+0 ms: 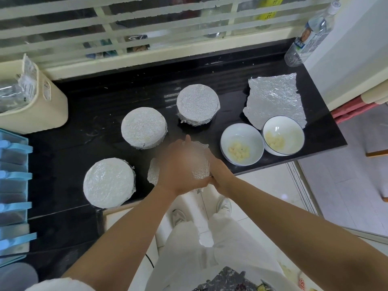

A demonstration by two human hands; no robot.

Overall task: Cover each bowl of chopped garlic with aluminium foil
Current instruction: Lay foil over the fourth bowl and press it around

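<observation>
A foil-wrapped bowl [201, 168] gets a hug.
The left hand [178, 164] and right hand [220, 177] curl round its sides at the counter's [105, 106] front edge.

Our left hand [178, 164] and right hand [219, 177] bare, our forearms bare, a white fuzzy sleeve [60, 285] bunched at our left elbow, we wear loose white trousers [220, 259], white trainers [224, 204], a dark grey patterned cloth [228, 280] with yellow patches at our waist

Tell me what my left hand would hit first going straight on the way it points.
Probably the rear foil-covered bowl, straight beyond the left hand; motion blur and depth make this uncertain.
</observation>
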